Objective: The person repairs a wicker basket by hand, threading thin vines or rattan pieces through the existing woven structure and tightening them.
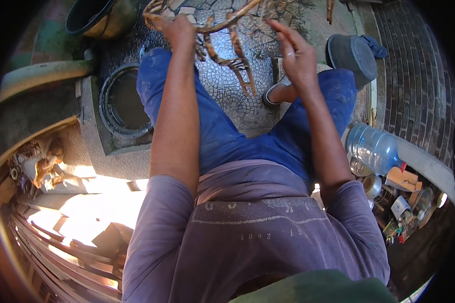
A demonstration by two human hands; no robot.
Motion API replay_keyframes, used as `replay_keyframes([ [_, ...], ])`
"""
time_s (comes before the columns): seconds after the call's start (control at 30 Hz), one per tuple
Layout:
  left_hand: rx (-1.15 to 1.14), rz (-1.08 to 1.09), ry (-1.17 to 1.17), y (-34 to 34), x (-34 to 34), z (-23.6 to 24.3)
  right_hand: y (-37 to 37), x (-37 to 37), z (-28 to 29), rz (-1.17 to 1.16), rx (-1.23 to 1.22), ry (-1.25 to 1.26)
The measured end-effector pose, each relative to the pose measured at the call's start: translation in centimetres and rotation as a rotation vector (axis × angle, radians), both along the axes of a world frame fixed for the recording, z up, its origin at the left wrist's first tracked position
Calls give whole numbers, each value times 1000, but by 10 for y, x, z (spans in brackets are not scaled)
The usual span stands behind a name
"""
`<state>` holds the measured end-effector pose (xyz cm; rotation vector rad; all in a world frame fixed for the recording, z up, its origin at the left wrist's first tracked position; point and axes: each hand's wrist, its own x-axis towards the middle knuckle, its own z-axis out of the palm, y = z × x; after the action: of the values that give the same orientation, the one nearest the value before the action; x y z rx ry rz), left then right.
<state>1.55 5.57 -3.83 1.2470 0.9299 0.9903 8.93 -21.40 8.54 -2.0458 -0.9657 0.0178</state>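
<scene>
A brown, rod-like frame (220, 26), perhaps rattan or bent wood, hangs above the floor at the top of the view. It has a curved upper bar and ladder-like pieces (240, 63) dangling below. My left hand (178, 31) is closed around its left part. To the right of the frame, my right hand (299, 55) has its index finger and thumb stretched toward the bar, their tips apart. A thin pale strand (262, 14) shows near that fingertip; I cannot tell whether they touch. The frame's far end runs out of the picture.
A water-filled round basin (105, 96) lies beside my left knee, with a large bucket (108, 30) beyond. Near my right knee stands a grey tub (356, 60). A clear water jug (371, 149) and clutter (407, 202) line the right side. Stone-patterned floor (227, 103) lies between my legs.
</scene>
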Motion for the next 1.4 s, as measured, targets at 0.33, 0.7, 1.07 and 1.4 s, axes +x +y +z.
replay_keyframes([
  [0.33,-87,14,95,0,5,17,40,-35,-7,14,18,129],
  [0.7,-56,47,33,-10,4,20,65,-75,-2,98,-202,-305],
  [1.07,-48,117,37,-17,6,28,53,-19,2,-94,52,-354],
  [1.4,26,57,17,-18,6,14,36,-105,-14,-53,-38,360],
])
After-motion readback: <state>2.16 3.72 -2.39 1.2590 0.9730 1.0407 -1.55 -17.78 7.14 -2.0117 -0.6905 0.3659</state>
